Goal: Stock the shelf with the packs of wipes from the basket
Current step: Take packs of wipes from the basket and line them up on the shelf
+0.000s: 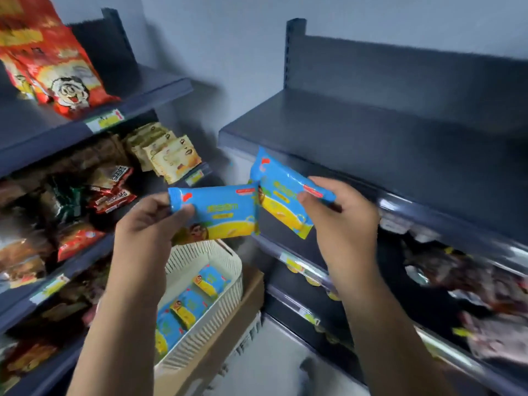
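My left hand (151,224) pinches one end of a blue and yellow pack of wipes (225,210), held level above the basket. My right hand (343,221) grips a second pack of wipes (281,192), tilted, with its top corner near the front edge of the dark top shelf (371,132) on the right. That shelf's surface is bare. Below my hands stands a white ribbed basket (228,261) with several more blue and yellow packs (185,307) inside.
The basket sits on a cardboard box (243,310) on the floor between two shelf units. The left unit holds red snack bags (51,64), beige packets (168,152) and dark wrapped snacks. The right unit's lower shelves (457,267) carry blurred goods.
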A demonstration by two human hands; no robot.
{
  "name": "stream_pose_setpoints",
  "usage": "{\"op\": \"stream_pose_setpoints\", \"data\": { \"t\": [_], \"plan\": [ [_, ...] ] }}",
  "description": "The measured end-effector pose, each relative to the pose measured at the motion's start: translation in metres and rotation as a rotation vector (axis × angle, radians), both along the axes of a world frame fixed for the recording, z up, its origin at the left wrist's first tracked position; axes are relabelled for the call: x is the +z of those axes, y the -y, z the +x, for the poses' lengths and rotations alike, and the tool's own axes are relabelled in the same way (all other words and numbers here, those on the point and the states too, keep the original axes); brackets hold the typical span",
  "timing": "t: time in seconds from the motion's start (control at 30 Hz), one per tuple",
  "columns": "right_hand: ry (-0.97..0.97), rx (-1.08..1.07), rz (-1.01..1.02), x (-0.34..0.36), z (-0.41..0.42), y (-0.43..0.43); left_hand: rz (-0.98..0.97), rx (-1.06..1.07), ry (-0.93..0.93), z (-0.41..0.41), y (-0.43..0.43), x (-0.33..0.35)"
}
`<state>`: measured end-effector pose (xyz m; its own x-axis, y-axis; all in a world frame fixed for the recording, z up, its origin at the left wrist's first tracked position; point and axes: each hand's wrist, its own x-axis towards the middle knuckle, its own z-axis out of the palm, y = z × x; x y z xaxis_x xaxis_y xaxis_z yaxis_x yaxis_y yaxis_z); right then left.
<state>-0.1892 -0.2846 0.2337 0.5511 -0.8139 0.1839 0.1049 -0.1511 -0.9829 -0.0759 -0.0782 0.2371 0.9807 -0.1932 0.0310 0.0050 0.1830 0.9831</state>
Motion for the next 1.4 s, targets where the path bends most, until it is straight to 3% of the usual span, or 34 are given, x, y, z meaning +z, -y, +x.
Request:
{"op": "stream_pose_setpoints", "data": {
  "t": [0.33, 0.67, 1.2, 1.4],
  "plan": [
    [0.000, -0.485, -0.127, 0.023, -0.184, 0.116, -0.021, -0.432, 0.079, -0.117, 0.158, 0.037],
    [0.141, -0.583, -0.157, 0.067, -0.374, 0.211, -0.166, -0.680, 0.072, -0.276, 0.292, 0.076],
    [0.308, -0.991, -0.200, 0.077, -0.506, 0.266, -0.242, -1.052, 0.116, -0.412, 0.431, 0.090],
    [0.326, -1.186, -0.208, 0.075, -0.553, 0.294, -0.159, -1.197, 0.135, -0.495, 0.469, 0.086]
  ]
}}
